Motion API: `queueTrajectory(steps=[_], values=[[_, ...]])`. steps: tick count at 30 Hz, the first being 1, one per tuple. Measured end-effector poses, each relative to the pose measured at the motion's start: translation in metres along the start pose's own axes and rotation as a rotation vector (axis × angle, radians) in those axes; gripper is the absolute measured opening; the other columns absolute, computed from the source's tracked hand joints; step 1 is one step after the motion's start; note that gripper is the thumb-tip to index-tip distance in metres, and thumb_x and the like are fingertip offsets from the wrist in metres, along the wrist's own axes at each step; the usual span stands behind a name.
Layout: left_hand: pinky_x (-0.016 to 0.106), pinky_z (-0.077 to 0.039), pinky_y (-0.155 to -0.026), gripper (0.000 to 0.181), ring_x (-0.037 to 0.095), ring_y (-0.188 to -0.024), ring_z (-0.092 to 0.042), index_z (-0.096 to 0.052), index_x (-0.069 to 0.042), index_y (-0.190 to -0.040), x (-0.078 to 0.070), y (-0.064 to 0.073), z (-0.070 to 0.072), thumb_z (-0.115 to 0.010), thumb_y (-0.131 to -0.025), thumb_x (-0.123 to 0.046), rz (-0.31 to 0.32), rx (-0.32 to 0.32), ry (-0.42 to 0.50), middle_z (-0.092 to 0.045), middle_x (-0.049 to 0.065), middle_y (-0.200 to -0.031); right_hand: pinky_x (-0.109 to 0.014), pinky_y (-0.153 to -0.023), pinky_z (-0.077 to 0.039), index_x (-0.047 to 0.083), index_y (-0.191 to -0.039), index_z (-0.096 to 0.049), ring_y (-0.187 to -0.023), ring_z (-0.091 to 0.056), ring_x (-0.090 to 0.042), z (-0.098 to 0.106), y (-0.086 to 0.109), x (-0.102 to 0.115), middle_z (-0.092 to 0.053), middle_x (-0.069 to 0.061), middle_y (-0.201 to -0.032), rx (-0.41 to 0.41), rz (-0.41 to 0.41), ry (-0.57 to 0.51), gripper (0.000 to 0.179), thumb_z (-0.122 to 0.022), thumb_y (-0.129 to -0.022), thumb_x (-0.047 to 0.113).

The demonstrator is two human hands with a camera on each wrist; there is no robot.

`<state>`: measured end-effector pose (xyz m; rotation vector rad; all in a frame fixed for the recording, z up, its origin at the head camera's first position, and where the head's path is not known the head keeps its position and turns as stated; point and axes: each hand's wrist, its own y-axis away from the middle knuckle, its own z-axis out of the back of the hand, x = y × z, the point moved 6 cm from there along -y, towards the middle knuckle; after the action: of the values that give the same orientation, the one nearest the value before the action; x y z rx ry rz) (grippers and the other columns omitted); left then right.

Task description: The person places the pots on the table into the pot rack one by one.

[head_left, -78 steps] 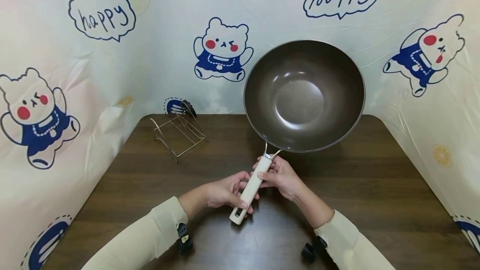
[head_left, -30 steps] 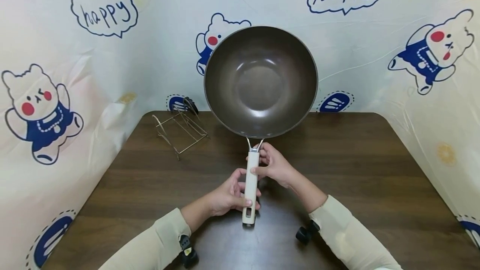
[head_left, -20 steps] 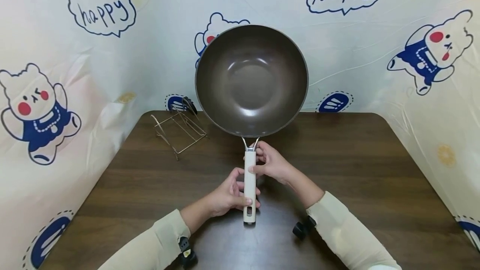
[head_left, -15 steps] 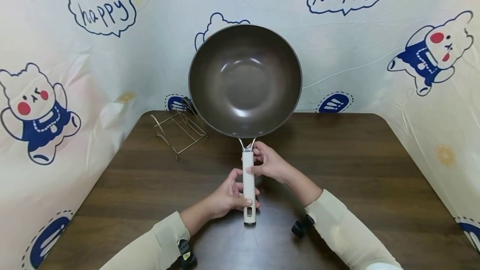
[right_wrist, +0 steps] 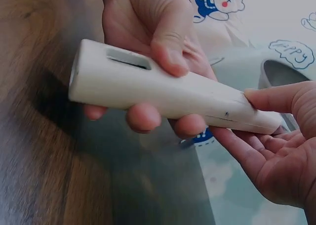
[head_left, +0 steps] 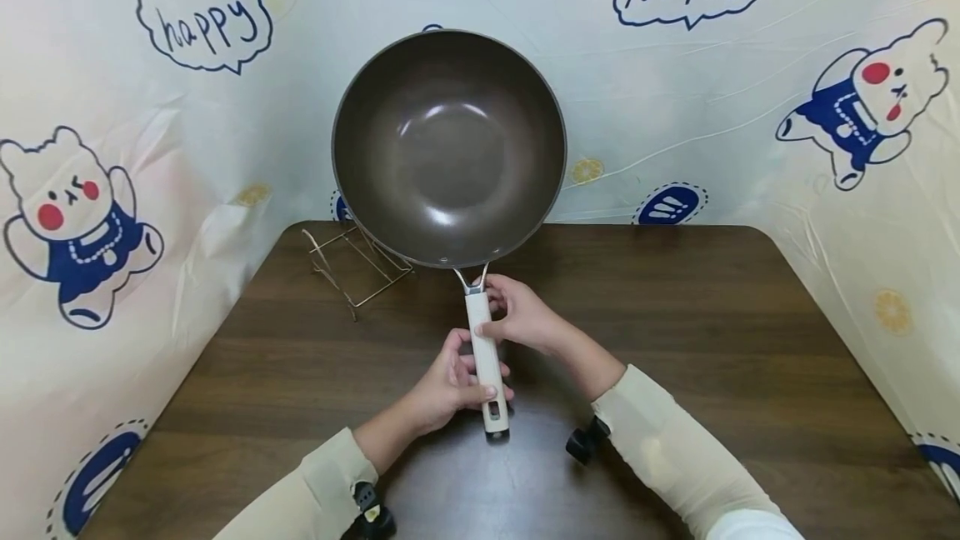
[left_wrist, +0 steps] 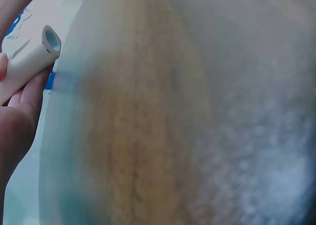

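Note:
A deep brown wok (head_left: 450,148) with a cream handle (head_left: 486,348) is held up over the table, its inside facing me and its top leaning slightly left. My left hand (head_left: 442,386) grips the handle near its holed end, thumb in front and fingers behind. Higher up, close to the metal fork, my right hand (head_left: 525,315) pinches the handle between thumb and fingers. Both hands on the handle (right_wrist: 163,86) show in the right wrist view. The left wrist view catches just the handle's end (left_wrist: 49,42) and part of a hand; the rest is blurred.
A thin wire rack (head_left: 360,273) stands at the table's back left, its upper part hidden behind the wok. The brown wooden table (head_left: 675,340) meets a printed cloth backdrop (head_left: 735,107) at its back and sides.
The wok has swung from the right to left of centre, and its handle now slants the other way. It covers part of the rack. Both hands have kept their hold and shifted left lately.

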<state>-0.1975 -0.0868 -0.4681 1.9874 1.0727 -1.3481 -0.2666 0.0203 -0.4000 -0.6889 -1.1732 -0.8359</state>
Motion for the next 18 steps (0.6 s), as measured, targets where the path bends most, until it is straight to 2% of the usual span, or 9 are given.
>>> queueTrajectory(steps=[6,9,12,14,18], values=[[0.052,-0.054,-0.081,0.063,0.036,-0.093,-0.070,-0.021,-0.015,-0.123,-0.004,0.003,0.005,-0.059,-0.086,0.018,-0.014,0.018,-0.004,-0.055,0.035,-0.118,-0.042,-0.085,-0.051,-0.003,-0.131,-0.048,-0.099,-0.060,-0.025,-0.006,-0.003,0.007,-0.065,-0.015,-0.112,-0.083,0.026,0.058,0.059,-0.073,-0.078,-0.011],[0.052,-0.054,-0.082,0.068,0.034,-0.089,-0.070,-0.021,-0.014,-0.127,-0.005,0.004,0.007,-0.061,-0.083,0.019,-0.022,-0.011,-0.048,-0.053,0.038,-0.116,-0.047,-0.088,-0.050,-0.001,-0.126,-0.051,-0.098,-0.059,-0.025,-0.009,-0.004,0.009,-0.065,-0.014,-0.109,-0.106,0.041,0.087,0.055,-0.074,-0.077,-0.011],[0.051,-0.055,-0.081,0.077,0.033,-0.084,-0.071,-0.023,-0.013,-0.132,-0.008,0.005,0.011,-0.068,-0.078,0.019,-0.027,-0.092,-0.116,-0.051,0.042,-0.113,-0.050,-0.090,-0.049,0.000,-0.123,-0.052,-0.098,-0.059,-0.026,-0.011,-0.005,0.013,-0.064,-0.013,-0.108,-0.130,0.062,0.110,0.052,-0.075,-0.076,-0.010],[0.048,-0.056,-0.079,0.083,0.031,-0.082,-0.071,-0.025,-0.010,-0.135,-0.012,0.005,0.015,-0.074,-0.074,0.017,-0.034,-0.168,-0.191,-0.052,0.041,-0.113,-0.051,-0.089,-0.048,0.000,-0.122,-0.052,-0.098,-0.059,-0.026,-0.011,-0.007,0.016,-0.064,-0.013,-0.108,-0.152,0.079,0.127,0.052,-0.075,-0.076,-0.009],[0.040,-0.058,-0.074,0.085,0.027,-0.082,-0.070,-0.036,-0.005,-0.137,-0.019,0.006,0.023,-0.084,-0.068,0.010,-0.049,-0.335,-0.374,-0.060,0.027,-0.109,-0.051,-0.089,-0.049,0.000,-0.124,-0.051,-0.101,-0.059,-0.029,-0.009,-0.011,0.021,-0.064,-0.014,-0.109,-0.189,0.097,0.152,0.054,-0.076,-0.076,-0.008]])
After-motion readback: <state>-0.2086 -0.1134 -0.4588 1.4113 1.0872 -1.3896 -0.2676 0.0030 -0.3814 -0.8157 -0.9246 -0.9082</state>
